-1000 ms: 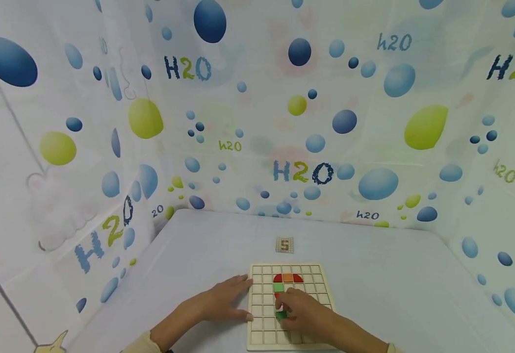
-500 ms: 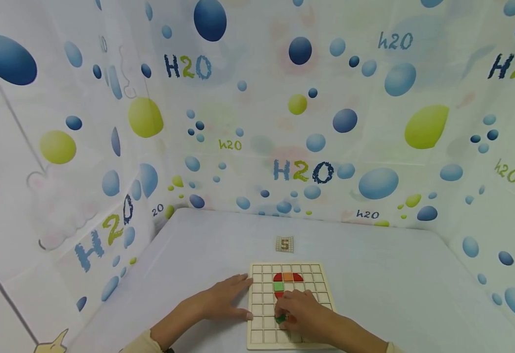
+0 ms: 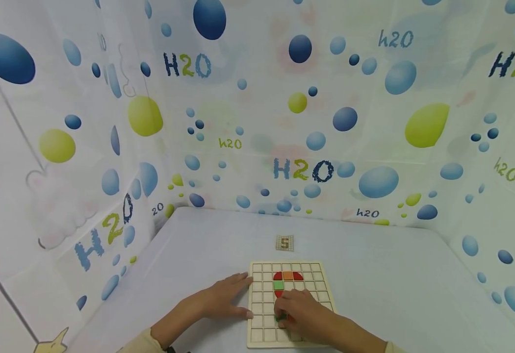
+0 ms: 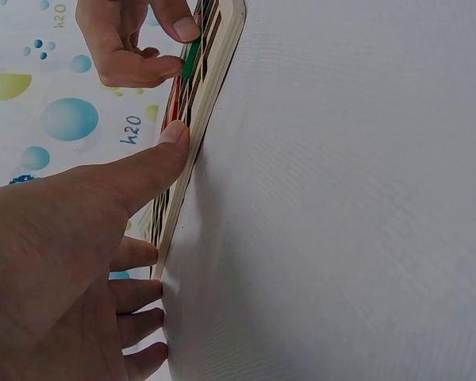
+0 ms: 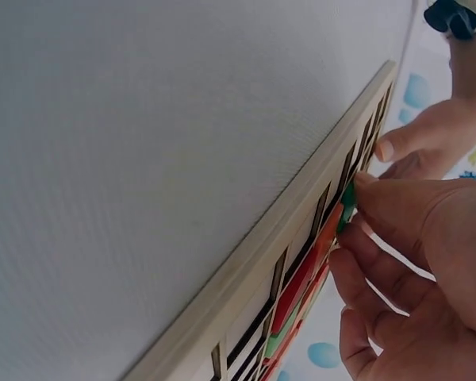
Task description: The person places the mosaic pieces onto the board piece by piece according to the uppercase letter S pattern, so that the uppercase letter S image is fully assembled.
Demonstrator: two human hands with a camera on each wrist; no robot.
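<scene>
A square wooden grid board point(image 3: 263, 322) lies on the white table. My right hand point(image 3: 306, 314) pinches a dark green tile point(image 5: 347, 205) between thumb and fingers, low at the grid, left of the board's middle. In the head view the fingers mostly hide that tile. Set in cells farther up are a rounded red tile point(image 3: 277, 276), an orange tile point(image 3: 288, 275), another rounded red tile point(image 3: 298, 276) and a light green tile point(image 3: 278, 285). In the right wrist view an orange tile point(image 5: 328, 226) sits beside the dark green one. My left hand point(image 3: 224, 300) rests with fingers extended along the board's left edge.
Beyond the board lies a small card point(image 3: 285, 243) printed with a gridded figure like an S or 5. White curtains point(image 3: 257, 113) with blue and lime drops and H2O lettering surround the table point(image 3: 385, 274) at the back and sides.
My right hand keeps its pinch and has settled slightly; less of the dark green tile shows under the fingers. The left hand stays at the board's edge.
</scene>
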